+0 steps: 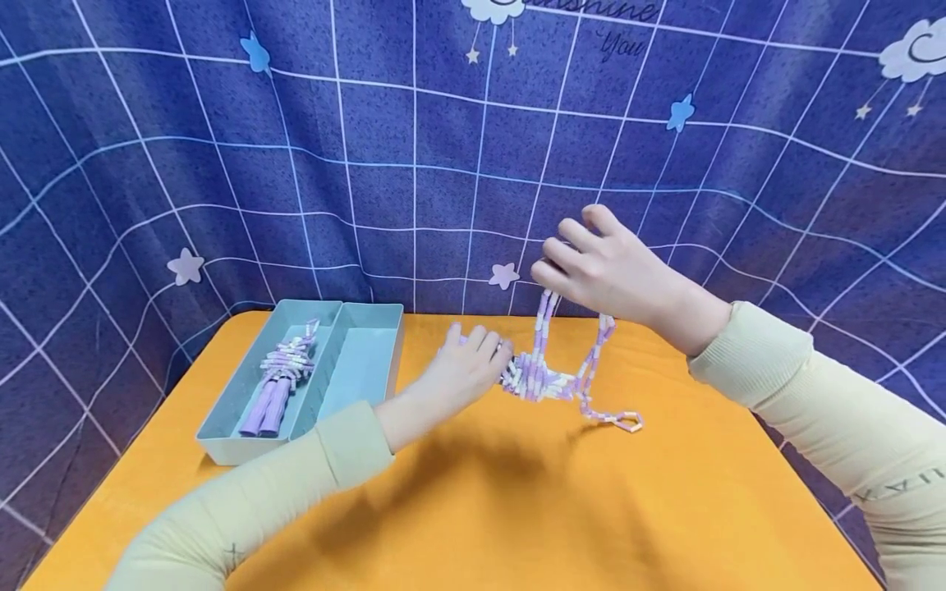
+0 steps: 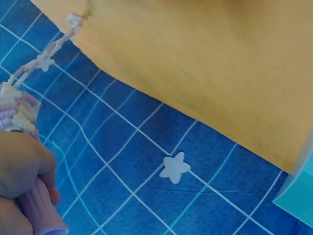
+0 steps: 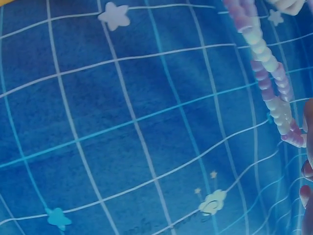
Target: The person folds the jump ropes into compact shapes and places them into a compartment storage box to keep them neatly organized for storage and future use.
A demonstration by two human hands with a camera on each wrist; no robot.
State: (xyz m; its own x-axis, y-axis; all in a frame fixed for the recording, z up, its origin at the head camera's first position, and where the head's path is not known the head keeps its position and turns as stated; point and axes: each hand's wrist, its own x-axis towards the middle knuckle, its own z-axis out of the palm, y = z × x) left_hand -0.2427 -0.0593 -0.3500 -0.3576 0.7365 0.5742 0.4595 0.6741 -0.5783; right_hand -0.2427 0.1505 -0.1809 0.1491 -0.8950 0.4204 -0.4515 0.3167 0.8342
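Observation:
My left hand [image 1: 467, 365] grips a beaded jump rope by its handles, over the middle of the table. In the left wrist view a purple handle [image 2: 41, 208] comes out below the curled fingers [image 2: 29, 161]. The rope's white and purple beads [image 1: 543, 377] are bundled just right of that hand. Higher up and to the right, my right hand [image 1: 599, 267] holds a raised strand of the rope, also seen as a beaded strand [image 3: 266, 63] in the right wrist view. A loose loop [image 1: 628, 421] hangs at the right.
At the left of the orange table [image 1: 636, 509] stands a pale blue two-part tray [image 1: 362, 361]. Its left compartment contains another wrapped jump rope [image 1: 277, 382] with purple handles. A blue patterned curtain [image 1: 443, 197] hangs behind the table.

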